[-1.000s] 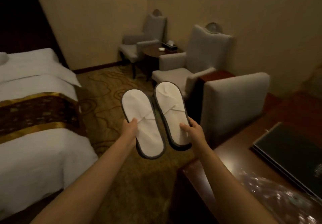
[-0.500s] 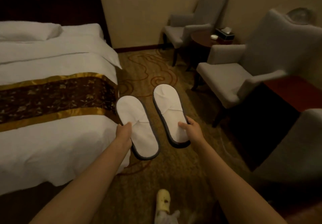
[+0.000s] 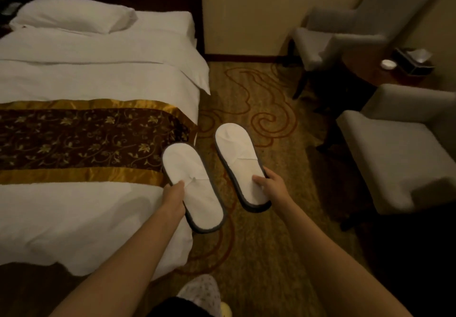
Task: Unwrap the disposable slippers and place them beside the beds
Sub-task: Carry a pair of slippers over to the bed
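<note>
Beside the bed, in the head view, both slippers hang in the air above the patterned carpet. The left hand grasps the left slipper at its side, over the bed's corner; the right hand grasps the right slipper likewise. A second ago the pair faced the armchairs and desk; now the gaze has swung to the bed, with the armchair off to the right. Both slippers look unwrapped, so I judge only the setting-down on the floor remains.
</note>
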The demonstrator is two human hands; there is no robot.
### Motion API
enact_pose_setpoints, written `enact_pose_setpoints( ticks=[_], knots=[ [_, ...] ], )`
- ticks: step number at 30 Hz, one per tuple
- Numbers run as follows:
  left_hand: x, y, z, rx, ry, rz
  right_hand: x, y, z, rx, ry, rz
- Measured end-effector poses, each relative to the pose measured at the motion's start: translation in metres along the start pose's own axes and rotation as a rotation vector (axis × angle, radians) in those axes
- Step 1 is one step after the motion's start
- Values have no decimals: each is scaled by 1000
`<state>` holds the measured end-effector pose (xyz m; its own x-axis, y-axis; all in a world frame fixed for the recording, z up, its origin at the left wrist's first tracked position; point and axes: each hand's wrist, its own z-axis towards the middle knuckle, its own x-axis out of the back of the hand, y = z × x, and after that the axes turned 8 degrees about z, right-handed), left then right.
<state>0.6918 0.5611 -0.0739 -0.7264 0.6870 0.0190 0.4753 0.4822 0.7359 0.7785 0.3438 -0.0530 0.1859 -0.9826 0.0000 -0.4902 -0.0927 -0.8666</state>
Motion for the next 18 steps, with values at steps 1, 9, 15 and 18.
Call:
enact_pose_setpoints(
  ticks=[1, 9, 15, 18],
  knots=[
    [-8, 8, 13, 1, 14, -12, -4, -8, 19, -7, -17, -18],
    [-82, 65, 125, 90, 82, -137, -28, -75, 178, -17, -146, -142],
    [-133, 107, 182, 82, 196, -177, -44, -123, 276, -31, -289, -223],
    [-148, 120, 199, 103, 253, -230, -51, -140, 314, -48, -361, -273]
  ],
)
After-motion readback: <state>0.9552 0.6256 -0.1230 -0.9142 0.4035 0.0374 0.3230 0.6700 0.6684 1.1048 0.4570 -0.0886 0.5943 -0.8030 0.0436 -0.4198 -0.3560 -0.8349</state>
